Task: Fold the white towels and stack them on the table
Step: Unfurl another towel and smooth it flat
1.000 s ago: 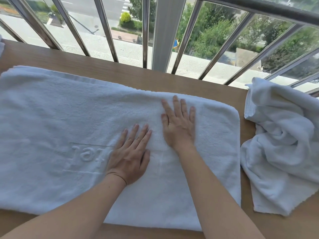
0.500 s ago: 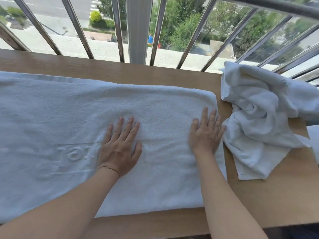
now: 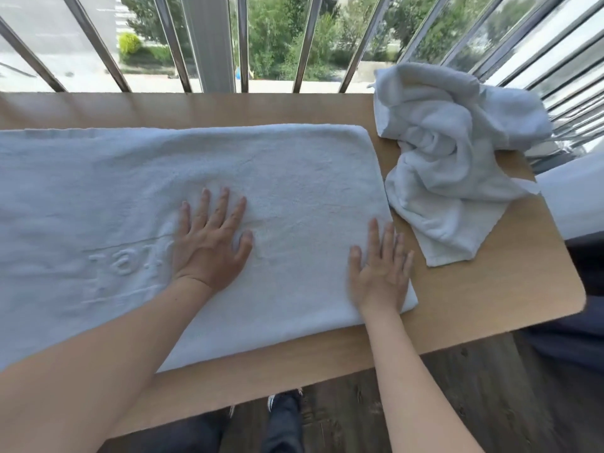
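Smooth wooden table [image 3: 490, 289] by barred metal railing [image 3: 307, 44]. Pressed plush flat towel [image 3: 294, 178] with left hand [image 3: 209, 250] and right hand [image 3: 380, 276], fingers [image 3: 224, 206] straight, nothing gripped. Crumpled towel [image 3: 451, 158] just beside.

A metal railing [image 3: 243, 44] of slanted silver bars runs across the view from 10 o'clock to 2 o'clock, with a wide grey post [image 3: 210, 44] at 12 o'clock. Through the bars, leafy green trees [image 3: 277, 34] fill the 12 to 1 o'clock area, a round yellow-green shrub [image 3: 129, 43] sits at 11 o'clock, and pale sunlit pavement [image 3: 49, 34] lies at 10 o'clock. A dark wood-plank floor [image 3: 457, 403] spreads from 5 to 6 o'clock. A dark shoe [image 3: 287, 398] rests on it at 6 o'clock. A white padded surface [image 3: 575, 197] shows at 3 o'clock.
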`<state>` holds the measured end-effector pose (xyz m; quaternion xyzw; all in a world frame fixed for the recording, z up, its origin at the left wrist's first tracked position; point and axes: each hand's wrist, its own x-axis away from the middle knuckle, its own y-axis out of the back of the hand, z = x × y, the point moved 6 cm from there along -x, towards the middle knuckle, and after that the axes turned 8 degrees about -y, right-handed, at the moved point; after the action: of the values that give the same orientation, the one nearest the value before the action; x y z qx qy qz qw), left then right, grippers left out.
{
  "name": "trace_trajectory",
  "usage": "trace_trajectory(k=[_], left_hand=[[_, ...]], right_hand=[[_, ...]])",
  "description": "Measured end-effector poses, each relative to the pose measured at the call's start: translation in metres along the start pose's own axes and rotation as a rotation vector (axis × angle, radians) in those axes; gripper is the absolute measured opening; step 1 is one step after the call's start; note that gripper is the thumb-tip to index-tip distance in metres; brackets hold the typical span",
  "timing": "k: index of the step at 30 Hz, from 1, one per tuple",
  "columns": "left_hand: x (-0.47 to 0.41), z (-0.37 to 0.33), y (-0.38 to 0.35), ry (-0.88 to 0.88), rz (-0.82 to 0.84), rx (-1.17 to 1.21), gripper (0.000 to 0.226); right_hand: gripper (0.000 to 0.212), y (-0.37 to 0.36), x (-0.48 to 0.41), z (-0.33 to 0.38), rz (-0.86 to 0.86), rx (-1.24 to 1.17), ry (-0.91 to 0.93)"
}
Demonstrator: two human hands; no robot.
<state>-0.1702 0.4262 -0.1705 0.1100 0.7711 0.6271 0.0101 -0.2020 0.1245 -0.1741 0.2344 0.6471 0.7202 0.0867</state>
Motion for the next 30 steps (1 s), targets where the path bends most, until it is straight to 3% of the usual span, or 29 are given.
trace_trajectory(k=[2, 5, 7, 13, 17, 20, 24, 30], left_hand=[[0.003, -0.006, 0.002, -0.063, -0.016, 0.048, 0.071], [0.006, -0.014, 0.004, -0.143, -0.059, 0.106, 0.068], [0.011, -0.014, 0.002, -0.167, -0.052, 0.102, 0.066], [0.053, -0.007, -0.014, -0.142, 0.024, 0.046, 0.07], [0.082, -0.008, -0.014, -0.073, 0.073, 0.023, 0.072], [0.093, -0.012, -0.012, -0.046, 0.093, 0.046, 0.07], [0.113, 0.003, -0.004, -0.072, 0.043, 0.056, 0.062], [0.149, 0.086, 0.004, 0.038, -0.003, 0.016, 0.055]], right_hand=[[0.065, 0.001, 0.011, 0.013, -0.041, -0.012, 0.011], [0.063, -0.011, 0.051, 0.061, -0.047, -0.048, 0.345], [0.062, -0.021, 0.064, 0.066, -0.021, -0.03, 0.452], [0.062, -0.008, 0.021, -0.026, -0.003, -0.006, 0.113], [0.066, 0.001, 0.021, -0.033, -0.025, 0.003, -0.016], [0.069, 0.003, 0.047, 0.03, -0.056, -0.066, 0.185], [0.064, -0.019, 0.112, 0.141, 0.031, -0.203, 0.494], [0.055, -0.043, 0.176, 0.244, 0.106, -0.322, 0.636]])
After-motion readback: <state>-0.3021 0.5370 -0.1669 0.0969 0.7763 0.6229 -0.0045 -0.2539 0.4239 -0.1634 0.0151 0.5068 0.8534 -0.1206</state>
